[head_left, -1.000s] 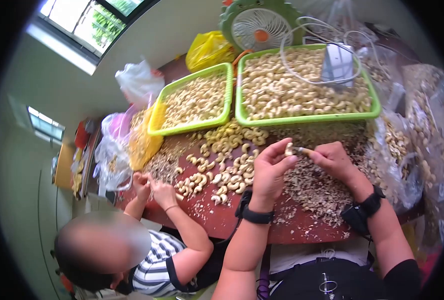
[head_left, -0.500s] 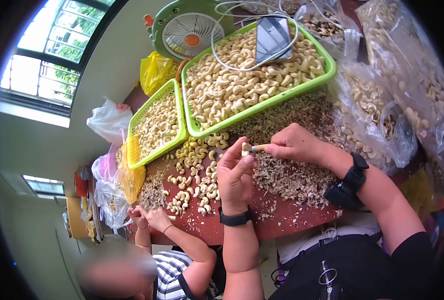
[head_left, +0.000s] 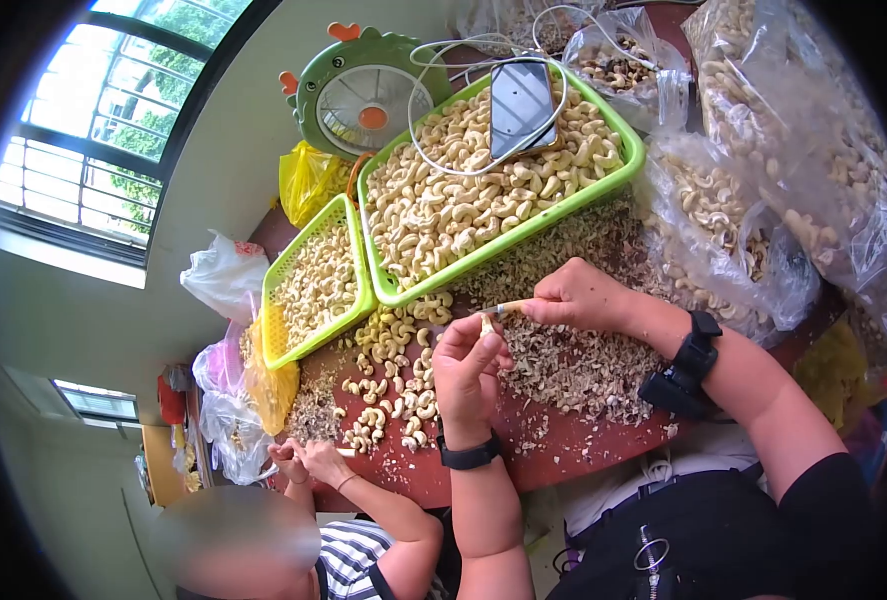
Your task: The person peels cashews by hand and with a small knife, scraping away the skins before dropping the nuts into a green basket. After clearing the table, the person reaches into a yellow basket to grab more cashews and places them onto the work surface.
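My left hand [head_left: 472, 375] pinches a cashew [head_left: 487, 326] above the surface [head_left: 544, 468]; my right hand [head_left: 572, 298] grips a small knife [head_left: 511, 306], its tip at or near the cashew; I'm probably scraping; the next stroke calls for a steady pinch.

A pale cashew [head_left: 487, 325], partly hidden, sits pinched in the fingertips of the left hand [head_left: 470, 368], and a small knife [head_left: 511, 306] with a light-brown handle points from the right hand [head_left: 576, 296], its short blade at the nut's top.
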Tool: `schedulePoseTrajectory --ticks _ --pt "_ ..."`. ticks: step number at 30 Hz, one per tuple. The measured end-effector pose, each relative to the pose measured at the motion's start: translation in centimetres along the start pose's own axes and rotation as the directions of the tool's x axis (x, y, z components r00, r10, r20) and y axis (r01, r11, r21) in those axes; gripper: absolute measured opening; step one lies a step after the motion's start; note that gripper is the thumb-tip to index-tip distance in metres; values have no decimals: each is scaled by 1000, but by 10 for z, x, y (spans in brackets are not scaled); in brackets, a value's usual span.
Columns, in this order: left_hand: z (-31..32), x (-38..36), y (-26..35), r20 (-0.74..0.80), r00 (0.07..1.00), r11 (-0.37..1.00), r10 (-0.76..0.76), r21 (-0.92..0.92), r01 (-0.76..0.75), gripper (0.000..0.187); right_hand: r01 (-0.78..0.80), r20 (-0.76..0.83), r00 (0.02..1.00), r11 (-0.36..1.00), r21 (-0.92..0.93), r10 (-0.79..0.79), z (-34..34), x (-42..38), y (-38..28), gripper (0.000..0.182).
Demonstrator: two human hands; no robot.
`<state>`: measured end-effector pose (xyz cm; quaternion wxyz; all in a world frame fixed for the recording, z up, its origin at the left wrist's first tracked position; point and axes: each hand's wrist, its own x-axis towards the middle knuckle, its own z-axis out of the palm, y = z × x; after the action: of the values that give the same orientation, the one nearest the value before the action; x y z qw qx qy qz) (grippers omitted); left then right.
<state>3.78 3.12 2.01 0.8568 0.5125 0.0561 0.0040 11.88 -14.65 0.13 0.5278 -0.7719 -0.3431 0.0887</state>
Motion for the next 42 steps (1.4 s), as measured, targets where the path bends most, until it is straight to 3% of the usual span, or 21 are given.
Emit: schedulePoseTrajectory --ticks 7,10,17,23,26,27,30,34,38,42 --pt "1 0 -2 -26 986 977 164 141 -158 36 6 55 998 1000 18 -7 4 0 -3 42" --pt "2 -1 -1 -17 984 978 177 115 -174 38 7 71 997 999 37 -10 8 1 0 42" --pt "6 -3 1 -55 978 968 201 162 -189 34 -14 76 997 1000 -3 14 8 1 2 43" --pt "0 -1 2 -78 992 977 97 197 -80 20 -38 67 997 997 -63 43 6 3 6 44" --pt "2 -3 5 -48 999 986 4 164 4 17 -71 -13 997 995 72 72 1 0 -1 43" --pt "2 -3 5 -56 998 991 10 132 -2 16 -48 -23 999 999 5 48 0 1 0 42" --pt "-3 -5 12 -83 995 994 62 95 -55 15 -46 -40 998 998 -48 44 -3 2 -1 42" --pt "-13 -3 23 -153 974 939 166 -278 -204 14 -81 -37 996 996 45 83 -3 4 -6 41" --pt "-31 -2 26 -207 972 896 111 -402 -188 9 -27 -127 991 993 113 41 -3 3 -4 43" --pt "-28 -2 28 -289 952 884 102 -412 -220 10 -35 -153 987 994 105 51 -4 4 3 43"
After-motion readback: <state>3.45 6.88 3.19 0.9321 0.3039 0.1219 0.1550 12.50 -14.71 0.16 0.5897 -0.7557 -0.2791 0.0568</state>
